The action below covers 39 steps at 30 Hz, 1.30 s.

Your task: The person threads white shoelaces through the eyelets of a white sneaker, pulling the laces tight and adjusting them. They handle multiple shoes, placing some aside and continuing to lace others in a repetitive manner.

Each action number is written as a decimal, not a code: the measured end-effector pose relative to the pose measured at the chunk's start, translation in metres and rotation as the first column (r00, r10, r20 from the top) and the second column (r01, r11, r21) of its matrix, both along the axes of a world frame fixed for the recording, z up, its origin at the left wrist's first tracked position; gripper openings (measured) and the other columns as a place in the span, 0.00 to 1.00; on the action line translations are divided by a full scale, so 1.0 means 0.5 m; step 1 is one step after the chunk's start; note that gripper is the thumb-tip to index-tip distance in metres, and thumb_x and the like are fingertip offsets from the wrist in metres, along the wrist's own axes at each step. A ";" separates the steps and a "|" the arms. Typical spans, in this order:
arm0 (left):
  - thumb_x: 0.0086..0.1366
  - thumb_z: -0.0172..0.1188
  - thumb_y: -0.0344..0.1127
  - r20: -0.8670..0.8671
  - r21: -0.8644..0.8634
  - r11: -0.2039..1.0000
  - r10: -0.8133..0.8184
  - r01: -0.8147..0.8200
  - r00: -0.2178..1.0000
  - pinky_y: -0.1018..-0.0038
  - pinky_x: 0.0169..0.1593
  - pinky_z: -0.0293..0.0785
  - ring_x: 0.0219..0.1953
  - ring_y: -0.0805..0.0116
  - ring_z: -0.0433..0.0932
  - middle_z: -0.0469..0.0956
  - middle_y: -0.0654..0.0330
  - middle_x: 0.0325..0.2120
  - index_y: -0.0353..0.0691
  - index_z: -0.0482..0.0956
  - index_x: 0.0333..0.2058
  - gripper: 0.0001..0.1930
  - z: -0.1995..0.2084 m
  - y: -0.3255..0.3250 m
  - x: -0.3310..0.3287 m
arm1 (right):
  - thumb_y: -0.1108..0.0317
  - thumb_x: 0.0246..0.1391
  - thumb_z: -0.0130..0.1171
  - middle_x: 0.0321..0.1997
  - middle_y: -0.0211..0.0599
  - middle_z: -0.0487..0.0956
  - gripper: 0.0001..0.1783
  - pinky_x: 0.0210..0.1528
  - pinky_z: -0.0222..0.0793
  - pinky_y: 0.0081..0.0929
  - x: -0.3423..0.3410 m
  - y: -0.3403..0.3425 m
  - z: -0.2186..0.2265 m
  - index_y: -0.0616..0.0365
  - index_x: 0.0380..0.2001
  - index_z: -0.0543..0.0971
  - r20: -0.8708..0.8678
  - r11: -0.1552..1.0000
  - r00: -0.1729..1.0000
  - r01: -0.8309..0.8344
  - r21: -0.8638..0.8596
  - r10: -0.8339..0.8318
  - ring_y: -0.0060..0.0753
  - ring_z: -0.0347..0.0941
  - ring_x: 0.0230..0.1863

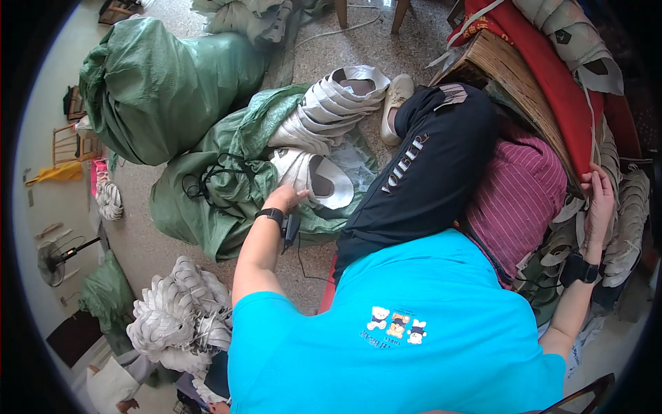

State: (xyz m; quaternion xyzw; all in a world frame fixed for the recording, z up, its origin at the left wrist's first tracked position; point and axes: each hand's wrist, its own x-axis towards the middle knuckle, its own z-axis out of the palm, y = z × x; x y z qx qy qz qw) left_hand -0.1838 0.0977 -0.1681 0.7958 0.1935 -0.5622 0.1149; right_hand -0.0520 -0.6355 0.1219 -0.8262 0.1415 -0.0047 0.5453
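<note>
- White shoe upper lies on the green sack on the floor, left of the black-trousered knee.
- Left hand rests on its near-left edge, fingers curled onto it.
- Right hand, far right, presses loosely spread fingers against stacked white pieces.

1. Bright, even daylight fills the scene; the floor looks pale and washed near the top.
2. Shadows are soft and short, darkest under the black trouser leg.
3. A mild sheen lies on the green sacks.
4. Fisheye bending grows toward the black round rim.
5. Focus is sharp centrally, softer at the edges.
</note>
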 end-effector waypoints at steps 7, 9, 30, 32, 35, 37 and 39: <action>0.66 0.48 0.68 0.039 -0.019 0.941 0.339 -0.338 0.940 0.60 0.38 0.79 0.31 0.57 0.85 0.84 0.46 0.33 0.27 0.82 0.40 0.40 -0.035 -0.080 -0.032 | 0.64 0.69 0.51 0.38 0.22 0.78 0.17 0.39 0.66 0.10 -0.010 0.025 -0.010 0.58 0.56 0.76 -0.011 0.999 0.999 -0.048 0.002 0.048 0.09 0.70 0.34; 0.67 0.48 0.67 0.041 0.083 0.963 0.255 -0.258 0.966 0.60 0.45 0.79 0.42 0.54 0.85 0.83 0.46 0.43 0.31 0.83 0.43 0.38 -0.001 -0.113 -0.012 | 0.63 0.69 0.52 0.37 0.22 0.78 0.17 0.39 0.66 0.10 -0.012 0.033 -0.004 0.58 0.55 0.76 -0.005 0.998 0.998 -0.056 0.000 0.056 0.09 0.70 0.34; 0.72 0.45 0.51 0.519 -0.785 0.548 0.836 -0.288 0.177 0.81 0.21 0.56 0.15 0.82 0.64 0.74 0.67 0.15 0.32 0.86 0.29 0.29 0.364 -0.161 0.105 | 0.70 0.66 0.53 0.35 0.28 0.79 0.11 0.42 0.70 0.15 -0.001 0.333 0.111 0.58 0.48 0.80 0.218 0.946 0.923 -0.292 -0.144 0.318 0.17 0.75 0.37; 0.72 0.49 0.49 0.573 -0.764 0.597 0.802 -0.244 0.169 0.79 0.21 0.57 0.14 0.81 0.64 0.74 0.65 0.14 0.32 0.83 0.23 0.28 0.438 -0.175 0.143 | 0.72 0.61 0.56 0.39 0.35 0.80 0.12 0.45 0.72 0.22 -0.004 0.397 0.133 0.58 0.47 0.80 0.412 0.852 0.766 -0.328 -0.408 0.493 0.28 0.77 0.40; 0.71 0.54 0.43 0.586 -0.790 0.580 0.810 -0.200 0.032 0.77 0.22 0.64 0.16 0.77 0.69 0.73 0.64 0.12 0.34 0.74 0.12 0.28 0.544 -0.240 0.188 | 0.70 0.55 0.59 0.51 0.41 0.78 0.17 0.58 0.70 0.36 -0.015 0.488 0.183 0.55 0.49 0.79 0.486 0.588 0.415 -0.163 -0.792 0.770 0.39 0.76 0.50; 0.71 0.55 0.41 0.748 -0.664 0.748 0.664 0.005 0.011 0.73 0.20 0.60 0.15 0.77 0.66 0.70 0.63 0.10 0.33 0.69 0.10 0.29 0.632 -0.305 0.210 | 0.68 0.55 0.59 0.55 0.40 0.76 0.19 0.65 0.64 0.40 -0.037 0.534 0.187 0.56 0.52 0.77 0.511 0.547 0.303 -0.043 -0.836 0.804 0.38 0.73 0.57; 0.69 0.56 0.39 0.843 -0.535 0.839 0.537 0.098 0.003 0.69 0.20 0.58 0.14 0.74 0.63 0.66 0.60 0.09 0.32 0.67 0.11 0.27 0.670 -0.331 0.226 | 0.67 0.54 0.58 0.57 0.39 0.76 0.21 0.69 0.60 0.41 -0.051 0.567 0.180 0.57 0.52 0.76 0.548 0.542 0.240 0.098 -0.835 0.801 0.38 0.70 0.62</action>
